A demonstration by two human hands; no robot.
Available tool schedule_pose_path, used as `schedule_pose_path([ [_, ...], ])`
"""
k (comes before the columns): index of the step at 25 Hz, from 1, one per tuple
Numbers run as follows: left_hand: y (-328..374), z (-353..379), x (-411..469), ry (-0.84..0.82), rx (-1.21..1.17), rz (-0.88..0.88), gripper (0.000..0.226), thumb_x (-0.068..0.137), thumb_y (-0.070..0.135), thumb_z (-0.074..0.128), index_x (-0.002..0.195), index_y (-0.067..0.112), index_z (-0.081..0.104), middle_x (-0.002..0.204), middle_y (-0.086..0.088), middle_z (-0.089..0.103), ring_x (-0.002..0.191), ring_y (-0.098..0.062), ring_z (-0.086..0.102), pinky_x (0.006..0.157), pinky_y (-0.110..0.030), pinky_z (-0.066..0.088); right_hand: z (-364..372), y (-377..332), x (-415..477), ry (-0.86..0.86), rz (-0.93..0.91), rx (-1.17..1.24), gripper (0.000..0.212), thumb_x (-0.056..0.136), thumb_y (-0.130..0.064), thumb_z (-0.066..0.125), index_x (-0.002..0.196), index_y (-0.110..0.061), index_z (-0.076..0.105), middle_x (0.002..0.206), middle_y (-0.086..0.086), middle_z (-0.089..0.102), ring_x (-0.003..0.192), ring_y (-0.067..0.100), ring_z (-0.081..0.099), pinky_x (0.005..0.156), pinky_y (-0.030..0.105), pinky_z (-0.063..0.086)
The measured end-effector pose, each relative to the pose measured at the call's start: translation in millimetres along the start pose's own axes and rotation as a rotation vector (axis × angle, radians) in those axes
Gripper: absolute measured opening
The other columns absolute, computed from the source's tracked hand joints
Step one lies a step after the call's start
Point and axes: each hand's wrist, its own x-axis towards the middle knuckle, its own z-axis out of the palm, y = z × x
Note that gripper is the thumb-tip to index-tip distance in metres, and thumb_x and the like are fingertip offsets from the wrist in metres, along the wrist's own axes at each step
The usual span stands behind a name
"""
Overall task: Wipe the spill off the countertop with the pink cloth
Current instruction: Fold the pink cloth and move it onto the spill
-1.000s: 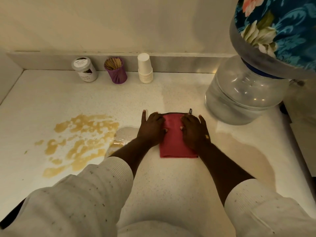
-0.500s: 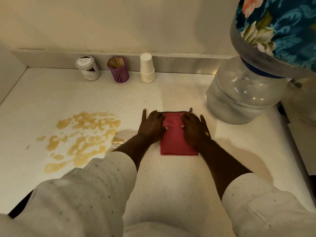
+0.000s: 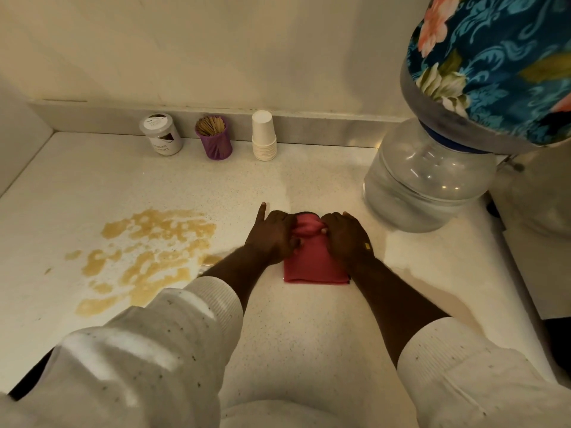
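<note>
Between both hands point(image 3: 312, 234), pink cloth point(image 3: 312, 264), bunched

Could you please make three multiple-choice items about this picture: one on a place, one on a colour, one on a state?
1. On which side of the cloth is the spill?
A. the person's left
B. the person's right
C. under it

2. What colour is the toothpick holder?
A. green
B. purple
C. white

3. How does the spill look now?
A. fully wiped away
B. half wiped
C. unwiped

Answers:
1 A: the brown puddle lies left of the left hand.
2 B: the ribbed holder by the cups is purple.
3 C: both hands, the right hand too, are bunching the cloth, apart from the puddle.
</note>
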Motion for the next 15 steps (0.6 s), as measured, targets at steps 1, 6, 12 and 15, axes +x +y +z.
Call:
schedule_pose_path([
  [1, 1, -1, -3, -0.018, 0.002, 0.005, 0.052, 0.091, 0.041, 0.059, 0.134, 0.012, 0.058, 0.128, -0.012, 0.063, 0.132, -0.029, 0.05, 0.124, -0.056, 0.002, -4, -3, -1, 0.023, -0.03, 0.016, 0.024, 0.088, -0.004, 0.058, 0.11, -0.002, 0.068, 0.102, 0.018, 0.071, 0.095, 0.04, 0.066, 0.101, 0.048, 0.045],
  [6, 3, -19, -12, 0.037, 0.037, 0.025, 0.035, 0.084, 0.04, 0.06, 0.104, 0.012, 0.069, 0.102, -0.007, 0.066, 0.112, -0.029, 0.058, 0.122, -0.056, 0.012, -21, -14, -1, 0.078, -0.152, 0.012, 0.025, 0.078, -0.012, 0.054, 0.098, -0.007, 0.068, 0.088, 0.013, 0.071, 0.076, 0.038, 0.065, 0.077, 0.042, 0.049],
  [12, -23, -65, -29, 0.141, 0.034, 0.043, 0.041, 0.083, 0.047, 0.06, 0.103, 0.013, 0.065, 0.087, -0.007, 0.07, 0.099, -0.029, 0.066, 0.123, -0.051, 0.006, -42, -50, 14, 0.104, -0.173, -0.038, 0.035, 0.088, -0.013, 0.052, 0.119, -0.01, 0.069, 0.102, 0.012, 0.073, 0.092, 0.036, 0.067, 0.098, 0.044, 0.044],
  [15, -49, -101, -42, 0.144, 0.119, 0.037, 0.037, 0.091, 0.045, 0.06, 0.116, 0.019, 0.069, 0.097, -0.005, 0.074, 0.108, -0.025, 0.064, 0.124, -0.051, 0.003, -45, -82, 34, 0.072, -0.218, -0.035, 0.037, 0.09, -0.016, 0.051, 0.121, -0.008, 0.07, 0.106, 0.015, 0.075, 0.097, 0.038, 0.069, 0.103, 0.048, 0.043],
])
